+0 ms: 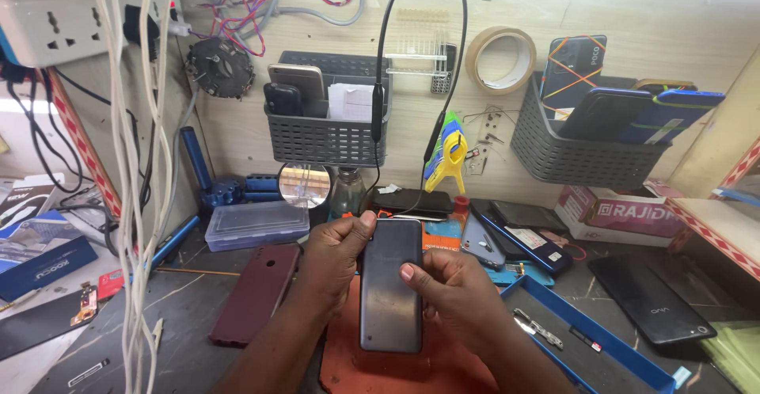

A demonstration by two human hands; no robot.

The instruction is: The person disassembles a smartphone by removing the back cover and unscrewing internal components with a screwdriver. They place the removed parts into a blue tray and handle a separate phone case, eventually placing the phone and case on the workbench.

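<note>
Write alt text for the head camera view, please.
Two bare hands, left hand and right hand, hold a dark grey phone back-up over an orange mat. A maroon phone lies left; grey baskets of phones hang behind.

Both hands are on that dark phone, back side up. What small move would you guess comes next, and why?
Probably prying at the top edge. The phone lies back up over the orange mat; the left hand pinches its top corner with the thumb on the edge, while the right hand steadies its side. That grip suggests lifting the back cover, though I can't be sure.
</note>
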